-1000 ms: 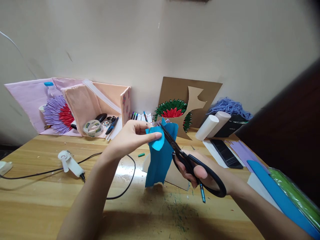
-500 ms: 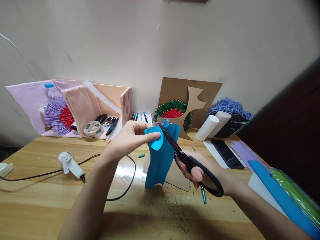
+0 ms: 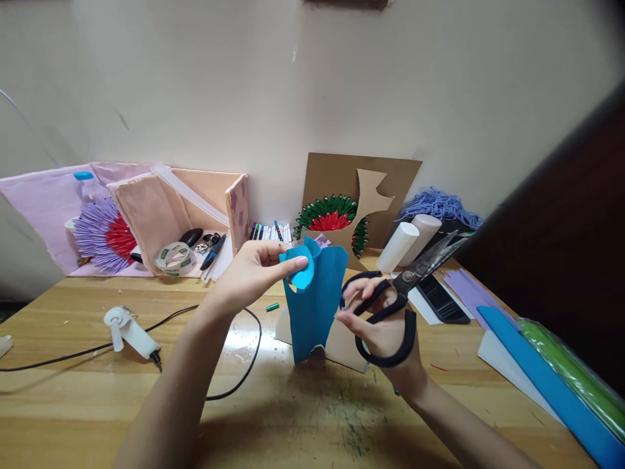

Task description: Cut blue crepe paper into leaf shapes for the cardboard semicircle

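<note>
Above the middle of a wooden table, left hand holds blue paper by its upper left corner. Thumb pressed flat over a small rounded blue piece, fingers bent behind, pinch narrow. Cannot tell whether the rounded piece is joined to the larger sheet. The paper hangs roughly upright, wavy along the top, its lower end over a pale card lying on the table; contact with the card unclear.

Right hand sits just right of the paper, holding black scissors. Fingers are hooked about the handles, fairly close together, tips slightly blurred. Blades point up and right, clear of the paper, toward the white roll and the phone.

Behind the paper, by the wall: green and red rosette against a brown board, with a cut cardboard shape in front. Row of markers to its left. Farther left, a pink box, with a tape roll at its front. Black cable loops near the left forearm; small green cap lies between cable and paper. Green package at far right, beside a flat blue sheet.
</note>
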`<state>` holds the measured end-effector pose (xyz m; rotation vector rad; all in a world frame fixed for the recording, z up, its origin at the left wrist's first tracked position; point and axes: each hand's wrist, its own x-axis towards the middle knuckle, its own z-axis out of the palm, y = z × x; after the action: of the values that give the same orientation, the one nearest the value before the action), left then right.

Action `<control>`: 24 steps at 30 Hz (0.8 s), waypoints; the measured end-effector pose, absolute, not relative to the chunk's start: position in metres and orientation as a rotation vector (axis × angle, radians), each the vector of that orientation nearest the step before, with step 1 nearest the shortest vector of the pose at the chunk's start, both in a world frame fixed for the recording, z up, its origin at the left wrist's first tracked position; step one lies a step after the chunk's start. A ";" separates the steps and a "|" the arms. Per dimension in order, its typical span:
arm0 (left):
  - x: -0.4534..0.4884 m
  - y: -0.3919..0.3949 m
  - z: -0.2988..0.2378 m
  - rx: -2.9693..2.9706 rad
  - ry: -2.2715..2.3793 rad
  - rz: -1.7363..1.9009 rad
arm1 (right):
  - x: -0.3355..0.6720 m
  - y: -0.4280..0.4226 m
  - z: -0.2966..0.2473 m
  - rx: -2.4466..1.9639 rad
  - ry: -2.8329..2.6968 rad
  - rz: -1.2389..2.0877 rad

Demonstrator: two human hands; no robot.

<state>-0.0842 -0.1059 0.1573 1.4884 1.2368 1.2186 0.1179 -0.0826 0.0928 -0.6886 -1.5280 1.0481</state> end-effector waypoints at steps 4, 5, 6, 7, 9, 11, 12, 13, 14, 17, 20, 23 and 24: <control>-0.081 -0.106 0.156 1.491 1.193 1.171 | 0.110 -0.063 0.102 -0.778 -1.605 0.959; -0.080 -0.105 0.156 1.496 1.180 1.154 | 0.109 -0.054 0.103 -0.739 -1.656 1.037; -0.079 -0.105 0.156 1.503 1.166 1.133 | 0.108 -0.045 0.103 -0.682 -1.712 1.130; -0.078 -0.105 0.155 1.514 1.148 1.111 | 0.107 -0.036 0.102 -0.615 -1.772 1.236; -0.075 -0.103 0.155 1.540 1.096 1.066 | 0.104 -0.022 0.097 -0.491 -1.835 1.437; -0.073 -0.101 0.153 1.564 1.047 1.042 | 0.101 -0.013 0.090 -0.409 -1.825 1.567; -0.072 -0.100 0.152 1.572 1.037 1.038 | 0.099 -0.011 0.086 -0.386 -1.814 1.601; -0.071 -0.099 0.151 1.578 1.034 1.036 | 0.097 -0.011 0.084 -0.376 -1.799 1.617; -0.070 -0.099 0.150 1.582 1.035 1.033 | 0.095 -0.011 0.081 -0.374 -1.786 1.624; -0.066 -0.100 0.149 1.580 1.030 1.027 | 0.093 -0.014 0.080 -0.352 -1.724 1.670; -0.064 -0.101 0.149 1.516 1.033 1.105 | 0.104 -0.016 0.086 -0.354 -1.667 1.696; -0.064 -0.099 0.146 1.359 1.063 1.316 | 0.134 -0.016 0.092 -0.483 -1.700 1.568; -0.064 -0.097 0.144 1.297 1.072 1.386 | 0.149 -0.016 0.093 -0.527 -1.714 1.489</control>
<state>-0.0640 -0.0966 0.1435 1.2972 1.0719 1.3862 0.1488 -0.0159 0.0928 -0.5271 -1.7139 1.4889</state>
